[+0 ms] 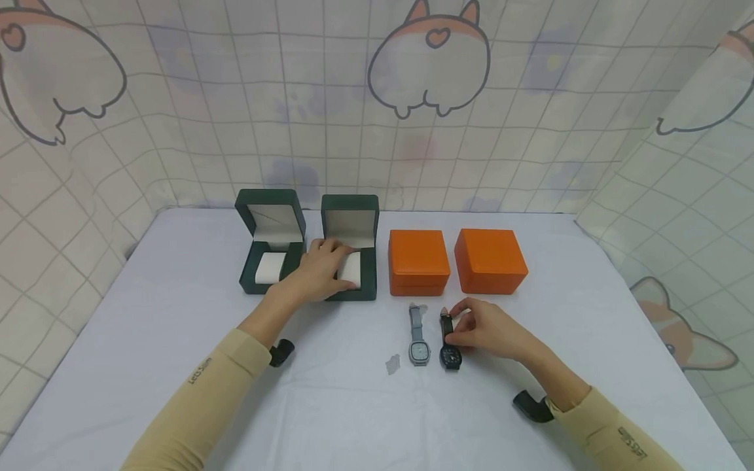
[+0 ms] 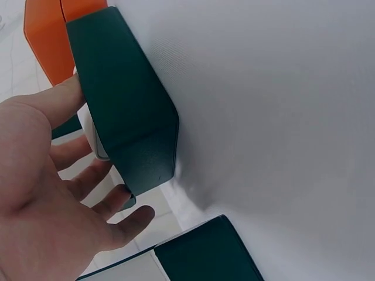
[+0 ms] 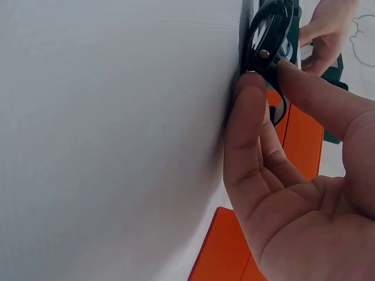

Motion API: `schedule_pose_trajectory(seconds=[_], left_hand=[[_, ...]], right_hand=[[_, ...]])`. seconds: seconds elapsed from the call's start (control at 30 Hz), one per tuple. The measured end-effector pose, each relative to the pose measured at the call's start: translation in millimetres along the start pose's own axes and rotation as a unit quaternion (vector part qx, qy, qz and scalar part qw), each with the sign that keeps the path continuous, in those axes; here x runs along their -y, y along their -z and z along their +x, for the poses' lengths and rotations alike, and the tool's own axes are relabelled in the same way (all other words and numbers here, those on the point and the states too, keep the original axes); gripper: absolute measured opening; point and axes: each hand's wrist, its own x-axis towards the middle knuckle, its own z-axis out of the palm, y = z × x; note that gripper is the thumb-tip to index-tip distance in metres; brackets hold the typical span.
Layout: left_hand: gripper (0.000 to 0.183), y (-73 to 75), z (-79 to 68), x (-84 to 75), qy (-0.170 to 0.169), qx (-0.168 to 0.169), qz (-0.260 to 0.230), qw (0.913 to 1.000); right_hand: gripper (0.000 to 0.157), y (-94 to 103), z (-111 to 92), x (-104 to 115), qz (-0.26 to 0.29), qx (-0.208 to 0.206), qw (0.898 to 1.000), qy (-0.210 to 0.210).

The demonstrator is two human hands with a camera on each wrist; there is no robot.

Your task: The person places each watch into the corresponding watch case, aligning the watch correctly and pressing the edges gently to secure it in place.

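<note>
Over the right open green watch box (image 1: 368, 278), my left hand (image 1: 318, 271) reaches in and holds the white watch cushion (image 1: 351, 268) between thumb and fingers. The left wrist view shows the thumb at the cushion's near edge, with the box wall hiding part of it. My right hand (image 1: 485, 328) pinches the strap of a black wristwatch (image 1: 450, 357) between thumb and fingers. Its dark round face points up, near the tabletop. Just left of it lies a light blue-grey wristwatch (image 1: 419, 352), stretched out flat and touched by neither hand.
Another green watch box (image 1: 246, 271) stands open on the left with a white cushion (image 1: 269, 268) inside. Two closed orange boxes (image 1: 419, 261) stand side by side to the right. A small grey scrap (image 1: 393, 364) lies on the white tablecloth (image 1: 353, 418). Patterned curtains surround the table.
</note>
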Motion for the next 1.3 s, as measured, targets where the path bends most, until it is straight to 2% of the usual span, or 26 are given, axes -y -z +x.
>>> schedule_pose_trajectory(seconds=[0.1,0.27,0.7,1.03,1.3], left_hand=[[0.073,-0.2,0.3,-0.3,0.001,0.003,-0.004,1.0],[0.072,0.1,0.7,0.2,0.0,0.013,-0.006,0.9999],[0.07,0.8,0.7,2.2,-0.007,0.007,-0.01,0.9999],[0.07,-3.4,1.5,5.5,-0.02,-0.033,-0.03,0.9988],[0.071,-2.9,1.1,5.4,-0.031,-0.05,-0.052,0.9969]], right_hand=[[0.037,-0.4,0.4,-0.9,-0.006,0.012,1.0,0.008],[0.023,-0.8,1.6,-2.4,-0.014,0.037,0.998,0.045],[0.015,0.8,1.9,-5.7,-0.059,0.07,0.991,0.102],[0.014,1.4,-1.6,-2.9,-0.036,0.064,0.992,0.098],[0.013,1.4,-1.9,-3.3,-0.017,0.052,0.994,0.098]])
